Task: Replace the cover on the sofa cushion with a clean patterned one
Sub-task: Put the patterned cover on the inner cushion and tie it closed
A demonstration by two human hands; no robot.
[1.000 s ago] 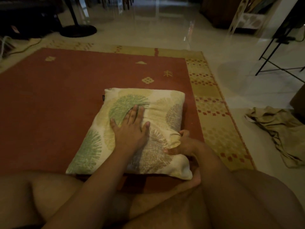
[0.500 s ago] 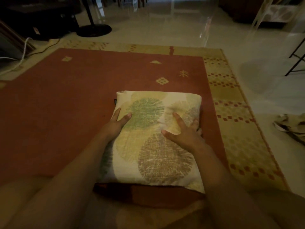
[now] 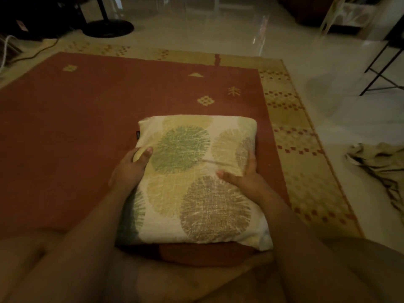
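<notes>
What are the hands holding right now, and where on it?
Both grip the patterned cushion: left hand on its left edge, right hand on its right edge.

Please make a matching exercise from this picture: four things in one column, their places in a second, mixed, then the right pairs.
1. cream cushion with green and brown round prints
2. crumpled beige cloth
3. round black stand base
4. left hand

A. on the pale tile floor, far left
B. on the red patterned rug
C. grip on the cushion's left edge
D. on tiles right of the rug

Pairs: 1-B, 2-D, 3-A, 4-C
</notes>
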